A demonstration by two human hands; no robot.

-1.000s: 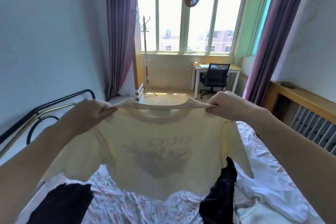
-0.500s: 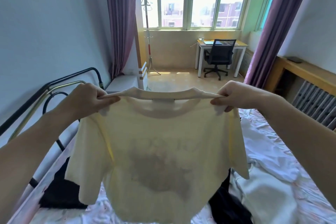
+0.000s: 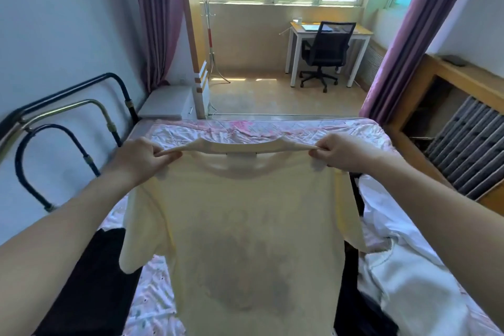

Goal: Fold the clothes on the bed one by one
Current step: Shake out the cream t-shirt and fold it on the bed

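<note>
Cream short-sleeved cotton T-shirt [image 3: 253, 226] hangs at centre frame, lower over the pink floral-sheeted bed [image 3: 245, 128] than a second ago; left hand [image 3: 139, 159] at nine o'clock and right hand [image 3: 345, 153] at three o'clock each pinch a shoulder seam; black garment [image 3: 90, 281] waits at seven o'clock, white garment [image 3: 409, 275] at four; laying flat likely comes next.

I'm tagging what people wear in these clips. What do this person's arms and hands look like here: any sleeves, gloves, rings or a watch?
Both forearms are bare as far as the head view shows: no sleeve, no glove. The left hand and the right hand show no ring, and neither wrist shows a watch or band. The fingernails are too small to judge.
</note>
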